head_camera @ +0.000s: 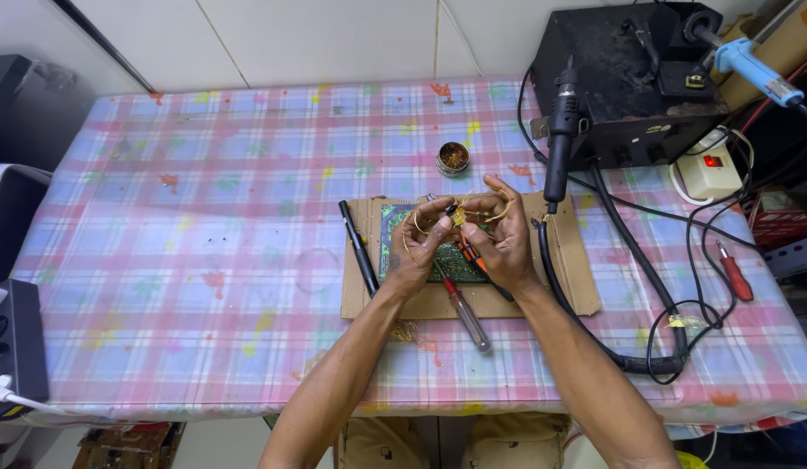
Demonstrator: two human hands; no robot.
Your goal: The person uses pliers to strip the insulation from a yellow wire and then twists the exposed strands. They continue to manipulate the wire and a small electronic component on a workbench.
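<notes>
A counter (204, 217) covered by a checked cloth in pink, blue and white fills most of the view. At its far right corner a large black box-shaped station (633, 78) is seen, with a black hot-air wand (561, 139) hung down its front left side and a blue-handled tool (755, 71) resting near its top right. A thick black hose (594, 334) is looped from the station across the counter's right side, with thinner black cables beside it. A white power strip (710, 171) with a red light is placed just right of the station. A flat piece of brown cardboard (568, 260) is laid in the middle of the counter, and a green circuit board (451, 256) is laid on it, partly hidden by the hands. A black pen-like tool (358, 247) is laid along the cardboard's left edge. A screwdriver with a clear handle (468, 317) is laid across the cardboard's near edge, and a red-handled screwdriver (733, 272) is left near the counter's right edge. A small round tin (454, 157) is set beyond the cardboard, well apart from the hands. Above the circuit board, the left hand (418, 252) and the right hand (506, 243) are brought together, fingertips meeting. A thin yellowish wire (458, 217) is pinched between them, the left hand closed around one part and the right hand closed on the other, with loops of it curled out at either side. An orange tool (469, 249) is seen just under the right hand, though whether it is gripped cannot be told.
</notes>
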